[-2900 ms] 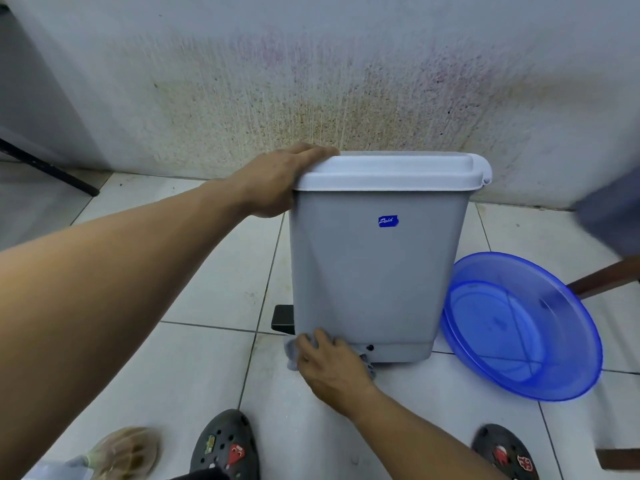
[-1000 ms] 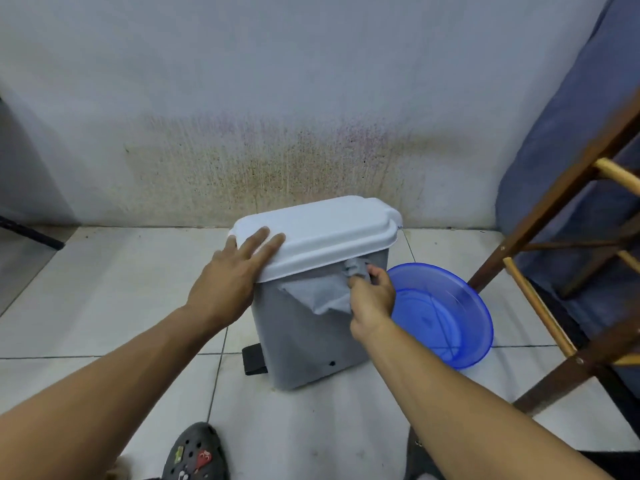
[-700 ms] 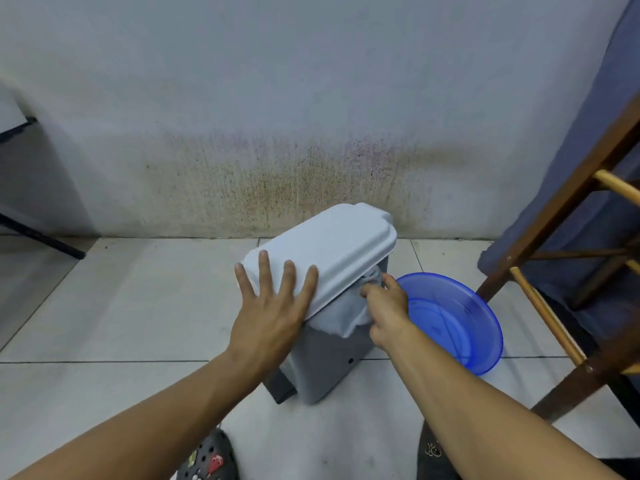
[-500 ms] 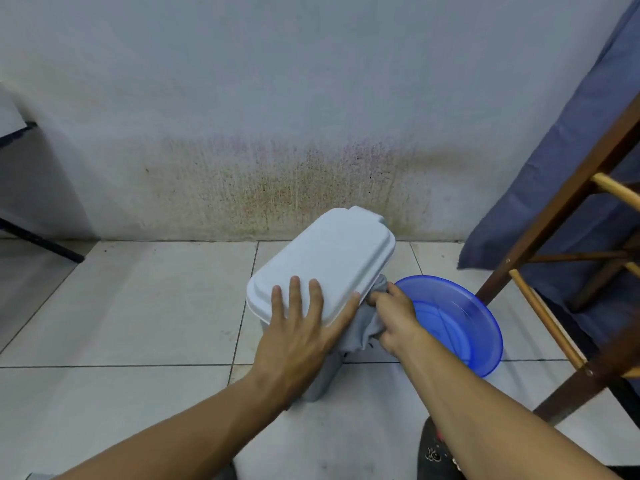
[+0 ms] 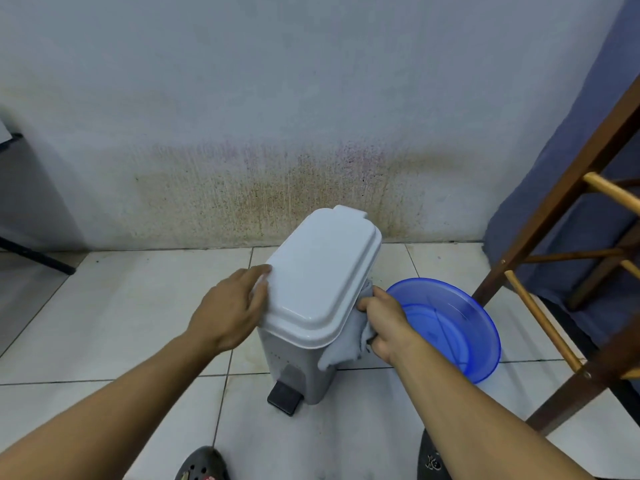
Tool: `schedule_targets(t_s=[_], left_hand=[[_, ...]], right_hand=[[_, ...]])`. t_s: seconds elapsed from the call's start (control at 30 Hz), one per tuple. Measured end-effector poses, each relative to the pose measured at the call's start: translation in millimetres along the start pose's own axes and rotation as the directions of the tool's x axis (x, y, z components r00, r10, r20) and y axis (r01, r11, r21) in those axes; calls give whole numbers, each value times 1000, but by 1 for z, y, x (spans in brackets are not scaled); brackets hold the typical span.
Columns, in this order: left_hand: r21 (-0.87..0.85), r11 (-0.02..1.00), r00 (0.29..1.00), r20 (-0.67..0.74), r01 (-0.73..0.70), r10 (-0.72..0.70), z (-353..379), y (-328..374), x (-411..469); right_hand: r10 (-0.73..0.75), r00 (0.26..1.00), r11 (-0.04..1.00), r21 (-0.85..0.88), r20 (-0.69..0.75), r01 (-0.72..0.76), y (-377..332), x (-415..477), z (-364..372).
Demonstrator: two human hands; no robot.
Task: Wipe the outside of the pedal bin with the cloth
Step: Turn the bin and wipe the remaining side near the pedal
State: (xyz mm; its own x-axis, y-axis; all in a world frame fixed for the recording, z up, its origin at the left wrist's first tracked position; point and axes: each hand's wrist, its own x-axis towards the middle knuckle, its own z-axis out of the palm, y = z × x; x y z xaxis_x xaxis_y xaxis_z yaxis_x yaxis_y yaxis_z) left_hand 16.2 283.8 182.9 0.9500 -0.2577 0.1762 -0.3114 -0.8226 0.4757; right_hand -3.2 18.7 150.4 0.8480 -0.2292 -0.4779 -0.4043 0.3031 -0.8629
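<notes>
— Where the left hand (image 5: pixel 231 311) lay flat on top of the lid half a second ago, it now grips the lid's left edge, fingers curled over the rim, and the pedal bin (image 5: pixel 313 308) has been turned so that its black pedal (image 5: pixel 284 400) faces the person.

— And the right hand (image 5: pixel 384 325)?

— It is still at the bin's right side, fingers closed on the grey cloth (image 5: pixel 345 342), which is pressed against the wall of the bin just under the lid (image 5: pixel 320 273); a flap of it hangs down lower than before.

— Where does the bin stand?

— On the tiled floor (image 5: pixel 121 317), near the stained wall (image 5: pixel 242 133), with its lid shut, so its inside is hidden.

— Any other container?

— One blue basin (image 5: pixel 446 327), just beside the bin on the right; whether it holds water cannot be told.

— The count?

— One bin, one cloth, one basin, two hands, two dark shoes (image 5: pixel 202 464) at the bottom edge, and one wooden chair frame (image 5: pixel 568 237) on the right with blue fabric (image 5: pixel 588 116) behind it.
</notes>
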Motion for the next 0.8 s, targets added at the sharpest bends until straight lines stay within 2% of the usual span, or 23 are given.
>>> schedule_targets(t_s=[0.07,0.13,0.2,0.27,0.37,0.47,0.57,0.67,0.8], left_hand=[[37,998,994,-102,-42,46,4,1,-11],[31,994,988,-110,-107,110,4,-5,-18],[119,970,975,-46,-213,219,2,-14,-21],[283,907,949,44,-313,313,3,-23,-23],[425,814,917,145,-396,371,9,-34,-24],[417,793,895,173,-444,411,9,-35,-25],[374,788,872,183,-489,454,14,-25,-25],[357,813,888,206,-459,411,20,-18,-28],[349,846,915,160,-402,369,19,-5,-20]], right_hand=[[-25,1000,999,25,19,24,0,1,-2],[-49,998,997,61,24,48,0,4,-7],[-52,998,996,73,27,50,-1,7,-11],[-35,999,997,65,32,33,-4,7,-13],[7,999,1000,27,38,-8,-9,4,-13],[36,999,999,-12,24,-36,-12,2,-15],[86,996,996,21,23,-87,-16,0,-15],[74,994,997,8,81,-75,-19,0,-13],[23,997,996,84,70,-29,-28,1,-11]])
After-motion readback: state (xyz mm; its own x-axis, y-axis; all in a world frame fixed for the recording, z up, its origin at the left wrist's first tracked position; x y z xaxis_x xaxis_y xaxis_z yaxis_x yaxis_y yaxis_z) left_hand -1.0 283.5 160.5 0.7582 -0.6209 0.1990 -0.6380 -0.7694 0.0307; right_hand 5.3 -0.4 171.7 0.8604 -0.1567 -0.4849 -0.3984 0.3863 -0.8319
